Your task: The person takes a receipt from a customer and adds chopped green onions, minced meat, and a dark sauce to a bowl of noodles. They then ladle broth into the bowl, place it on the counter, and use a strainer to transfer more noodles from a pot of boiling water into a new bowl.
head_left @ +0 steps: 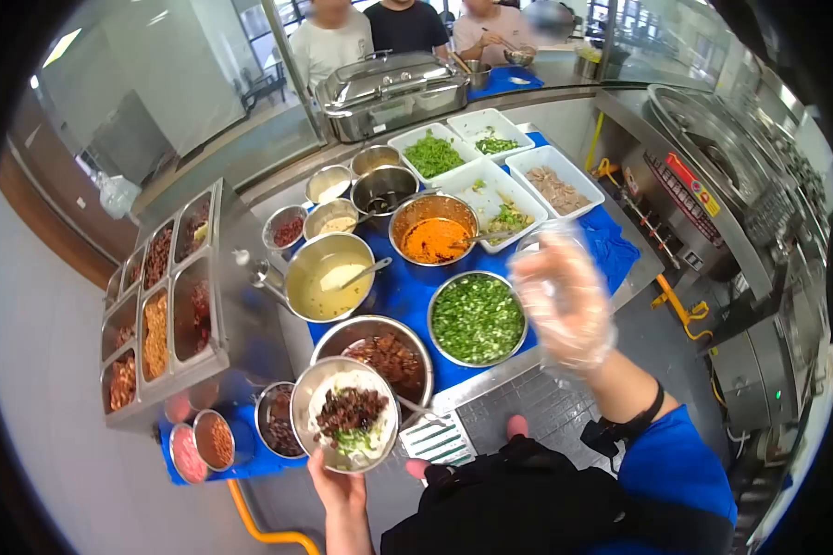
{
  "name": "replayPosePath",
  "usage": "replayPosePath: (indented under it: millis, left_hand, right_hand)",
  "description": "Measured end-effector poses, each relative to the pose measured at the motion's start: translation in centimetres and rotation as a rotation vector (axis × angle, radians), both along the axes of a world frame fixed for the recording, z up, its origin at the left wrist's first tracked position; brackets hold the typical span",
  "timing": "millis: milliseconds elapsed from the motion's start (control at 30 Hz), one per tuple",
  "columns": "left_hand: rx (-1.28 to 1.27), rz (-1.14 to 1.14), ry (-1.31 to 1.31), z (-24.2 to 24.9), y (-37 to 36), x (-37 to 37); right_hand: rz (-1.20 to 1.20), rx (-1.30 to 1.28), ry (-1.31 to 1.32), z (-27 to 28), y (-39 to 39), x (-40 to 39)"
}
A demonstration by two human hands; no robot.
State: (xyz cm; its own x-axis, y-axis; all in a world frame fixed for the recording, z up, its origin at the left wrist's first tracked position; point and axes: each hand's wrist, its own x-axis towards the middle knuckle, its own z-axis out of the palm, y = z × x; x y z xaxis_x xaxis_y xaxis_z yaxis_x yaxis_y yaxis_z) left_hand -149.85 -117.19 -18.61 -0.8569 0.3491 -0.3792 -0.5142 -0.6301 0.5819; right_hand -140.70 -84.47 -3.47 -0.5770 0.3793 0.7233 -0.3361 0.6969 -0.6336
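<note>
My left hand is closed on the rim of a metal bowl. Inside lies pale food topped with dark brown chunks and chopped greens. My right hand, in a clear plastic glove, is raised just right of a bowl of chopped green onions. Motion smears its fingers, so whether they hold anything cannot be made out. Partly behind the held bowl stands a larger bowl of brown chunks, with a spoon handle beside it.
A blue-covered table carries a pot of orange-red sauce, a pot of pale liquid with a ladle, and white tubs. A topping rack stands left, cooking equipment right. People stand behind the glass.
</note>
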Motion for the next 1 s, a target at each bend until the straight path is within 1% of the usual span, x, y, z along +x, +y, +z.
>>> replayPosePath:
  millis: [33,67,100,167,200,233,267,300,367,500,567,633,700,733,800,833,867,967,1000]
  left_hand:
    - [-0.003,0.000,-0.016,0.5,1.4,0.8]
    - [-0.057,0.026,-0.034,1.1,3.0,1.5]
    - [-0.044,0.030,-0.036,1.8,4.6,2.0]
    - [-0.054,0.017,-0.024,2.9,7.2,2.6]
    - [-0.077,0.007,-0.020,3.2,8.2,2.8]
    - [-0.084,0.004,-0.022,4.0,9.0,3.0]
    - [-0.089,0.030,-0.019,4.9,10.4,3.2]
    - [-0.097,0.023,-0.020,5.4,10.9,3.1]
    - [-0.126,0.060,-0.024,5.4,11.4,2.6]
    - [-0.150,0.096,-0.014,5.0,11.8,0.0]
    - [-0.149,0.106,-0.008,4.7,11.7,-1.8]
    - [-0.121,0.103,-0.004,4.1,11.8,-3.7]
    - [-0.129,0.146,-0.017,3.5,12.0,-5.4]
    - [-0.127,0.160,-0.028,2.9,11.9,-6.3]
    - [-0.126,0.176,-0.061,2.9,12.1,-8.0]
    - [-0.128,0.164,-0.058,2.8,12.2,-8.7]
    - [-0.129,0.156,-0.052,2.7,12.2,-9.5]
    - [-0.136,0.152,-0.050,2.4,12.5,-11.4]
    - [-0.140,0.151,-0.051,2.2,12.6,-11.9]
  right_hand:
    - [-0.033,0.078,0.165,1.2,1.5,0.8]
    - [0.014,0.149,0.128,2.3,3.2,1.6]
    - [0.068,0.229,0.104,3.0,5.0,1.6]
    - [-0.023,0.314,-0.096,3.2,8.1,-0.4]
    - [0.026,0.256,-0.175,2.4,9.8,-1.9]
    - [0.029,0.257,-0.255,0.4,12.0,-4.3]
    - [0.058,0.266,-0.325,-1.1,14.4,-7.7]
    - [0.069,0.342,-0.383,-1.1,15.2,-9.8]
    - [0.079,0.496,-0.499,-1.3,15.6,-14.2]
    - [0.099,0.565,-0.788,-4.4,14.6,-24.1]
    - [0.134,0.601,-0.843,-6.6,13.8,-28.5]
    - [0.119,0.690,-0.959,-6.8,12.3,-31.3]
    - [0.136,0.724,-1.146,-7.1,11.3,-33.8]
    - [0.105,0.735,-1.194,-8.0,10.9,-35.0]
    - [0.146,0.604,-1.191,-11.5,12.0,-37.5]
    - [0.160,0.543,-1.188,-12.2,12.4,-38.4]
    - [0.167,0.485,-1.102,-12.8,12.7,-39.3]
    - [0.204,0.026,-0.919,-15.5,13.9,-43.3]
    - [0.209,-0.245,-0.786,-16.0,13.3,-44.3]
